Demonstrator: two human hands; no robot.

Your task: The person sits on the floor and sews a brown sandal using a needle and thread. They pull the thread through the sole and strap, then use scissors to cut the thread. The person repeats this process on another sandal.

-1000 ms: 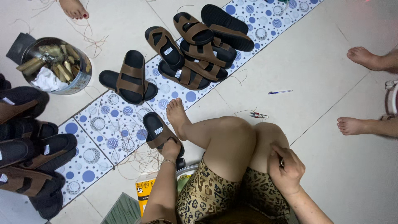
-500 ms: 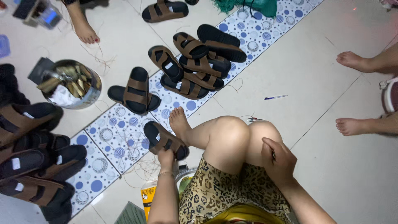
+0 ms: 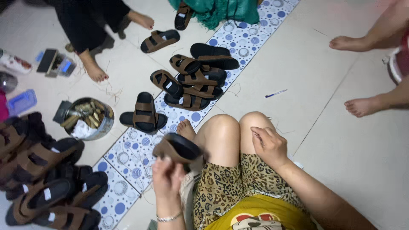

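I sit on a tiled floor with my knees drawn up. My left hand [image 3: 167,176] grips a brown-strapped black sandal [image 3: 179,148] and holds it off the floor beside my left knee. My right hand [image 3: 267,145] rests on my right knee, fingers curled around something thin that I cannot make out. A single sandal [image 3: 143,113] lies just ahead of my foot, and a pile of matching sandals [image 3: 194,81] lies beyond it.
A round metal tin [image 3: 87,119] with tubes stands at left. A heap of sandals [image 3: 40,179] fills the lower left. Bare feet of other people are at the top left [image 3: 94,70] and right [image 3: 362,106]. A pen [image 3: 276,93] and green cloth [image 3: 217,10] lie further off.
My left hand has lifted the sandal from the floor by my foot up to knee height. The view has tilted forward, showing more of the floor ahead.
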